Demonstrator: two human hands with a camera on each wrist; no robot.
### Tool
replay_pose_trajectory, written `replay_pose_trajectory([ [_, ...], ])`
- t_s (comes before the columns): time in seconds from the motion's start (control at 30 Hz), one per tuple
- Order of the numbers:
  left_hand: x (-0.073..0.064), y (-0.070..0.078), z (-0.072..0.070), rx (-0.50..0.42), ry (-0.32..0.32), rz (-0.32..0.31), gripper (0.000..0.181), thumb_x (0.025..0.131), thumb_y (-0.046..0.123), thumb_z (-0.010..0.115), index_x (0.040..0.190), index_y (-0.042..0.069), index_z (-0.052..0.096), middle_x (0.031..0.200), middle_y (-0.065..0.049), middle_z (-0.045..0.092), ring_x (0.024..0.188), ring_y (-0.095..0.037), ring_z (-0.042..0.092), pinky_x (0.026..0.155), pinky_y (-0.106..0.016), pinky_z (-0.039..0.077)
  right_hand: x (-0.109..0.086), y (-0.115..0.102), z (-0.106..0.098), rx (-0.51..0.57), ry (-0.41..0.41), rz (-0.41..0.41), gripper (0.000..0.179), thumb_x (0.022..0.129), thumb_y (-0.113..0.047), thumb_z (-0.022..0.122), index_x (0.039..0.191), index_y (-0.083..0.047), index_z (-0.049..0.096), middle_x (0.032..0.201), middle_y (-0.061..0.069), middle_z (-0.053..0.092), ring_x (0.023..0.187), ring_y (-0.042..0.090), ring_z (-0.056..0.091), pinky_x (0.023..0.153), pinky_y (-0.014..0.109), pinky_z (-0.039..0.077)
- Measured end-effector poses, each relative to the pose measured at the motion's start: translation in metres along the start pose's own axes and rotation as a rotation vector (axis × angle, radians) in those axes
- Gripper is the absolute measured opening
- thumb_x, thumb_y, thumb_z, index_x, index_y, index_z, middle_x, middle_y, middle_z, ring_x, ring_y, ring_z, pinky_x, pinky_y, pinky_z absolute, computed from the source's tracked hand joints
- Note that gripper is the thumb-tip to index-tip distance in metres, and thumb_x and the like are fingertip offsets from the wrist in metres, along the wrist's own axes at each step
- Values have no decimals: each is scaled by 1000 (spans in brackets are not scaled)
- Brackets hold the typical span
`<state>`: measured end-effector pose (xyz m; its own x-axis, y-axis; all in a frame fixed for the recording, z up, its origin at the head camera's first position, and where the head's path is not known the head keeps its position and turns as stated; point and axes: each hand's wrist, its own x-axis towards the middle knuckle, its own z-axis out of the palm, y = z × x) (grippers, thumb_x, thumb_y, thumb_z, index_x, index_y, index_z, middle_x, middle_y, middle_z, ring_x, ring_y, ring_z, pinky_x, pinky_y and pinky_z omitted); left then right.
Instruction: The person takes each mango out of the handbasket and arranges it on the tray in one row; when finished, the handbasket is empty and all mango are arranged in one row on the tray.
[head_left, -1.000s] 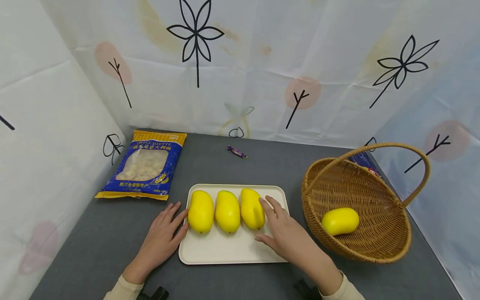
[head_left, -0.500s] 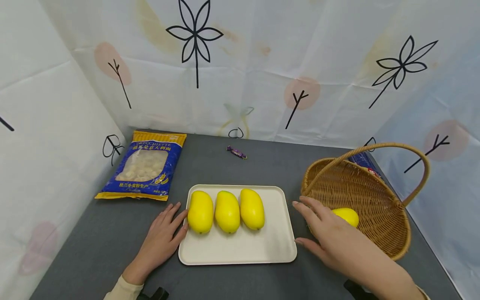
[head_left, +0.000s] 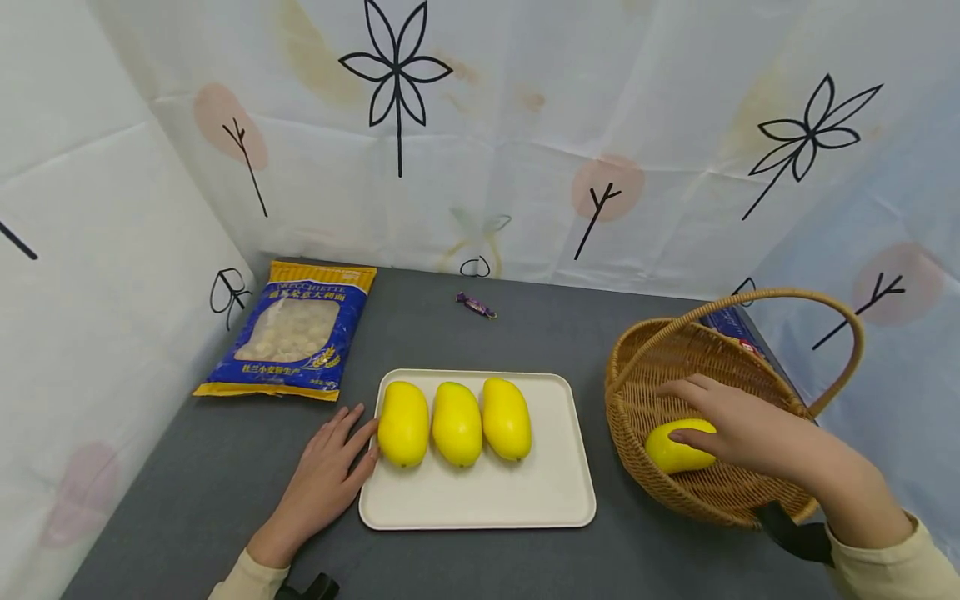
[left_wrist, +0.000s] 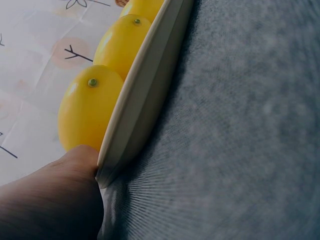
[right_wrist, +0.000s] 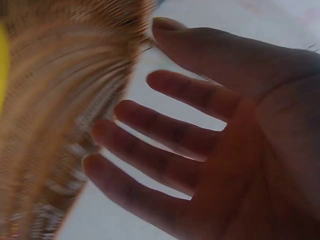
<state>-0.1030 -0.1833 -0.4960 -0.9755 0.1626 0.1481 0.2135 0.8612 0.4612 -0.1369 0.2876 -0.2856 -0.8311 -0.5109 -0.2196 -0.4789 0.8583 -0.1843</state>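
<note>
Three yellow mangoes stand in a row on a cream tray [head_left: 558, 492]: a left mango [head_left: 403, 425], a middle mango [head_left: 457, 425] and a right mango [head_left: 506, 419]. My left hand [head_left: 318, 471] lies at the tray's left edge, fingers relaxed, fingertips right beside the left mango. My right hand [head_left: 757, 425] reaches into the wicker basket [head_left: 630, 404], over another mango [head_left: 662, 454] lying inside. Its thumb overlaps that mango in the head view. In the right wrist view the right hand's fingers [right_wrist: 145, 160] are spread and nothing lies between them and the thumb.
A blue and yellow pasta bag [head_left: 292, 329] lies at the back left, and a small purple wrapped candy [head_left: 476, 306] at the back middle. A blue package [head_left: 729, 325] shows behind the basket. The basket's tall handle [head_left: 847, 333] arches up on its right.
My right hand has moved right, from beside the right mango on the tray, across the tray's edge and into the basket. The left hand and the mangoes stay in place.
</note>
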Motion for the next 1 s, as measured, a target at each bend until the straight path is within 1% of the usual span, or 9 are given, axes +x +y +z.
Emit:
replay_pose_trajectory([
  [0.17, 0, 0, 0, -4, -4, 3, 49, 99, 41, 48, 141, 16, 50, 151, -15, 37, 142, -36, 24, 112, -60, 18, 10, 35, 8, 48, -79, 15, 49, 86, -27, 71, 128, -4, 56, 124, 19, 58, 108, 37, 58, 81, 48, 53],
  [0.23, 0, 0, 0, -4, -6, 2, 49, 99, 41, 47, 141, 16, 49, 150, -15, 37, 142, -36, 24, 112, -60, 18, 14, 44, 10, 65, -104, 29, 50, 86, -26, 72, 128, -4, 57, 125, 22, 57, 109, 40, 56, 81, 50, 52],
  [0.33, 0, -1, 0, -4, -5, -2, 49, 100, 42, 47, 141, 17, 49, 151, -15, 37, 142, -36, 24, 112, -60, 18, 20, 52, 16, 78, -150, 26, 50, 84, -26, 73, 128, -8, 58, 128, 25, 54, 114, 45, 53, 84, 54, 50],
  [0.5, 0, -1, 0, -1, -4, -1, 49, 99, 41, 47, 141, 17, 50, 151, -14, 37, 142, -36, 24, 112, -60, 18, 28, 51, 28, 96, -234, 4, 45, 80, -24, 77, 122, -17, 63, 130, 22, 53, 118, 46, 50, 89, 58, 47],
  [0.67, 0, 0, 0, 0, -7, 1, 49, 100, 41, 47, 141, 17, 50, 151, -14, 37, 142, -35, 24, 112, -60, 18, 32, 46, 31, 86, -269, 21, 46, 77, -21, 80, 120, -18, 64, 128, 19, 54, 115, 43, 52, 87, 56, 49],
  [0.7, 0, 1, 0, -1, -7, 0, 49, 100, 41, 47, 141, 17, 50, 151, -14, 37, 142, -35, 24, 112, -60, 18, 32, 46, 31, 86, -276, 24, 47, 76, -21, 80, 121, -17, 64, 128, 19, 54, 115, 42, 53, 87, 55, 49],
  [0.8, -1, 1, -1, -2, -9, -2, 48, 99, 40, 48, 141, 16, 50, 151, -14, 37, 142, -36, 25, 112, -60, 18, 35, 45, 33, 86, -295, 2, 47, 74, -19, 81, 119, -16, 65, 124, 16, 56, 107, 35, 55, 82, 47, 51],
  [0.93, -1, 1, -1, -1, -8, -3, 48, 99, 40, 48, 141, 16, 50, 150, -15, 37, 142, -36, 25, 112, -60, 19, 39, 42, 38, 92, -307, -39, 44, 71, -13, 80, 113, -17, 66, 114, 10, 59, 95, 23, 54, 73, 35, 47],
  [1.0, 0, 1, -1, 1, -8, -3, 48, 99, 40, 48, 141, 16, 50, 150, -14, 37, 142, -36, 25, 112, -60, 19, 40, 42, 39, 92, -306, -46, 41, 72, -10, 79, 110, -17, 67, 113, 8, 60, 94, 21, 54, 73, 34, 47],
])
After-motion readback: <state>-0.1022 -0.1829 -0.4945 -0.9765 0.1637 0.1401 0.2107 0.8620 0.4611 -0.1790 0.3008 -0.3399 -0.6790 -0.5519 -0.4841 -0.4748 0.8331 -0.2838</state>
